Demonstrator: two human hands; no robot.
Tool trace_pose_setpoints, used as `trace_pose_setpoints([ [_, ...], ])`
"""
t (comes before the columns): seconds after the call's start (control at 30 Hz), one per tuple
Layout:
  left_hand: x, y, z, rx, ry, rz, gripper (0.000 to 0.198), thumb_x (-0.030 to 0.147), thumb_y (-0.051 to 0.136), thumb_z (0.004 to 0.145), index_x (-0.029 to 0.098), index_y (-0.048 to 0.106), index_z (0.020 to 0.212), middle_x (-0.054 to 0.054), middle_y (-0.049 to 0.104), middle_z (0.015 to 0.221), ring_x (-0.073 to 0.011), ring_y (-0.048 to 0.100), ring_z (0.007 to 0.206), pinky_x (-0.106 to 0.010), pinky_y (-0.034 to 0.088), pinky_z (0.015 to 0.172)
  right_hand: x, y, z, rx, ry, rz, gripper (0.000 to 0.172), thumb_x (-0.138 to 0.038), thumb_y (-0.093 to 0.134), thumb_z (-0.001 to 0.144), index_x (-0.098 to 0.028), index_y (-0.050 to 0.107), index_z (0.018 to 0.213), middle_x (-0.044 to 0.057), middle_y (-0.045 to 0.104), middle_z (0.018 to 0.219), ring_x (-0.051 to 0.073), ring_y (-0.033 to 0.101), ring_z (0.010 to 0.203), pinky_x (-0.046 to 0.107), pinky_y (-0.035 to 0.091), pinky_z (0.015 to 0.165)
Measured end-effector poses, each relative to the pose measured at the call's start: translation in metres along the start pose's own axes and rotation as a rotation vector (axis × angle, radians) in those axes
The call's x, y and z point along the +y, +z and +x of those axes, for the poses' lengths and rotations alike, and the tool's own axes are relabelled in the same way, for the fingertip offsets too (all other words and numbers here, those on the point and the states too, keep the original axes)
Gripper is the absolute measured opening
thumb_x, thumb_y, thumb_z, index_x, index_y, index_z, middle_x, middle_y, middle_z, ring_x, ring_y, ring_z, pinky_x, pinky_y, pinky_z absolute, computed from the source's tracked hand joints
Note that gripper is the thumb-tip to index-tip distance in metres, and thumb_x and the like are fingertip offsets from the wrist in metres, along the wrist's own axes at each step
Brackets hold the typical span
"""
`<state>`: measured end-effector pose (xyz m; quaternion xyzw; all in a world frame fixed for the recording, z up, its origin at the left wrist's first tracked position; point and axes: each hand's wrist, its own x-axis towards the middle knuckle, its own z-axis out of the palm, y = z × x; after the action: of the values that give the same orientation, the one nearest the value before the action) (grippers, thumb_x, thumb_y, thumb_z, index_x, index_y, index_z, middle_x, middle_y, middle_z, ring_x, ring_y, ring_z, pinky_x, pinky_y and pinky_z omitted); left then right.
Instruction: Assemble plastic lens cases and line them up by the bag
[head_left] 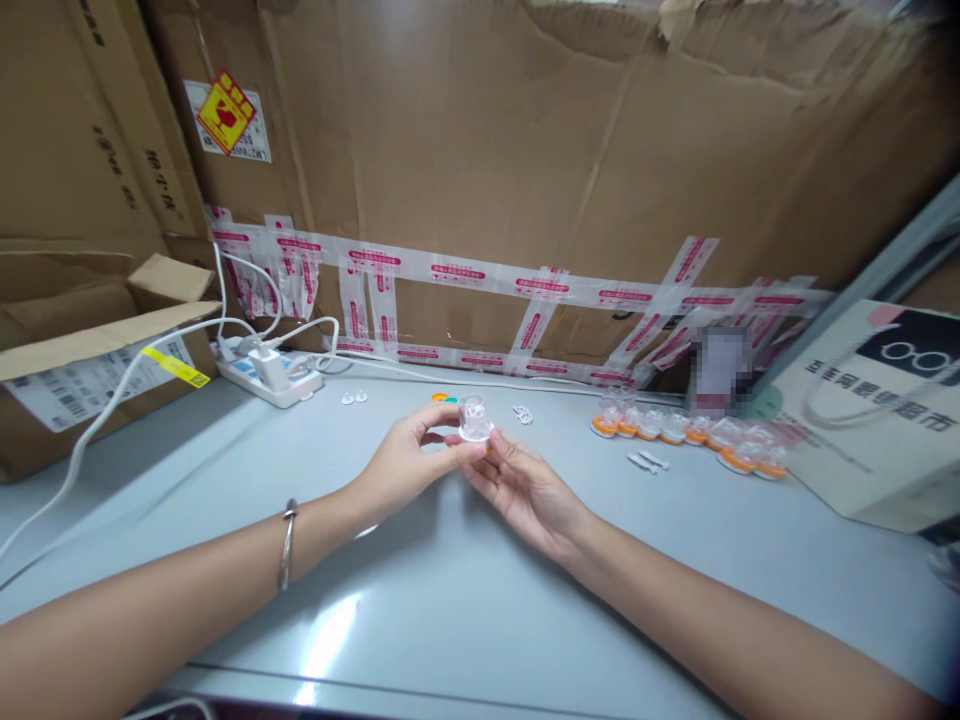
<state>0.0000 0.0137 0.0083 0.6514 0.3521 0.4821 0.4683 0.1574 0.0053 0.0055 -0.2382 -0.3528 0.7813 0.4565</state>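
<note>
Both hands meet over the middle of the grey table (420, 600) around a small clear plastic cap (475, 418). My left hand (409, 462), with a metal bracelet on the wrist, pinches the cap from the left with thumb and fingers. My right hand (525, 490) lies palm up under it, its fingertips touching the cap's base. A bit of orange shows just behind the cap. To the right lies a row of several clear caps on orange bases (686, 428).
A white power strip (270, 378) with plugged cables sits at the back left beside an open cardboard box (82, 350). Taped cardboard walls the back. A paper bag (877, 420) stands at right. Small white parts (646, 461) lie on the table.
</note>
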Motion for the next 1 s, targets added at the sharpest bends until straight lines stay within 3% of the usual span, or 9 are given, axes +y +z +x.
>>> trace_pose_setpoints([
  [0.1, 0.003, -0.003, -0.002, 0.038, 0.122, 0.14, 0.055, 0.027, 0.066, 0.075, 0.026, 0.047, 0.126, -0.006, 0.054, 0.125, -0.0202, 0.053, 0.107, -0.033, 0.041, 0.093, -0.003, 0.0, 0.0, -0.001, 0.034, 0.026, 0.023, -0.023, 0.063, 0.078, -0.018, 0.059, 0.1, 0.003, 0.069, 0.093, 0.011, 0.064, 0.091, 0.026, 0.046, 0.092],
  [0.2, 0.003, -0.006, -0.003, 0.004, 0.279, 0.305, 0.046, 0.025, 0.06, 0.08, 0.027, 0.049, 0.125, -0.005, 0.057, 0.121, -0.0193, 0.053, 0.106, -0.033, 0.04, 0.094, -0.006, 0.0, 0.0, -0.031, 0.1, 0.038, 0.024, -0.024, 0.06, 0.079, -0.014, 0.058, 0.101, 0.006, 0.068, 0.091, 0.012, 0.064, 0.091, 0.027, 0.045, 0.094],
  [0.3, -0.002, -0.007, -0.004, -0.054, 0.393, 0.458, 0.04, 0.022, 0.057, 0.082, 0.025, 0.053, 0.122, -0.006, 0.059, 0.117, -0.0202, 0.053, 0.108, -0.034, 0.039, 0.096, -0.006, 0.0, 0.0, -0.015, 0.134, -0.002, 0.033, -0.036, 0.059, 0.08, -0.014, 0.057, 0.104, 0.007, 0.068, 0.089, 0.014, 0.065, 0.089, 0.027, 0.048, 0.089],
  [0.53, -0.015, -0.003, -0.008, -0.093, 0.441, 0.625, 0.051, 0.023, 0.057, 0.082, 0.025, 0.042, 0.131, -0.007, 0.057, 0.123, -0.0215, 0.052, 0.112, -0.036, 0.04, 0.096, -0.004, 0.002, -0.003, 0.113, 0.084, -0.163, 0.022, -0.031, 0.066, 0.073, -0.015, 0.061, 0.086, 0.002, 0.065, 0.076, 0.014, 0.065, 0.08, 0.026, 0.05, 0.08],
  [0.7, -0.012, 0.002, -0.011, -0.077, 0.519, 0.641, 0.047, 0.021, 0.054, 0.085, 0.021, 0.043, 0.131, -0.01, 0.059, 0.119, -0.0194, 0.055, 0.108, -0.032, 0.044, 0.092, -0.004, 0.006, -0.007, 0.111, 0.031, -0.233, 0.021, -0.034, 0.065, 0.071, -0.014, 0.061, 0.077, 0.001, 0.064, 0.069, 0.015, 0.065, 0.074, 0.026, 0.051, 0.074],
  [0.87, -0.012, 0.001, -0.009, -0.086, 0.58, 0.73, 0.051, 0.026, 0.056, 0.084, 0.023, 0.041, 0.132, -0.01, 0.06, 0.119, -0.0217, 0.054, 0.108, -0.037, 0.041, 0.093, -0.005, 0.003, -0.005, 0.107, 0.043, -0.249, 0.017, -0.031, 0.062, 0.074, -0.016, 0.059, 0.081, 0.0, 0.064, 0.07, 0.014, 0.065, 0.072, 0.025, 0.052, 0.071],
  [1.0, -0.01, -0.003, -0.008, -0.033, 0.57, 0.756, 0.065, 0.031, 0.06, 0.081, 0.024, 0.03, 0.138, -0.011, 0.045, 0.134, -0.0247, 0.042, 0.122, -0.04, 0.034, 0.102, -0.036, -0.003, 0.004, 0.092, 0.007, -0.205, 0.021, -0.022, 0.059, 0.074, -0.019, 0.057, 0.094, 0.001, 0.065, 0.078, 0.014, 0.066, 0.076, 0.024, 0.054, 0.074],
])
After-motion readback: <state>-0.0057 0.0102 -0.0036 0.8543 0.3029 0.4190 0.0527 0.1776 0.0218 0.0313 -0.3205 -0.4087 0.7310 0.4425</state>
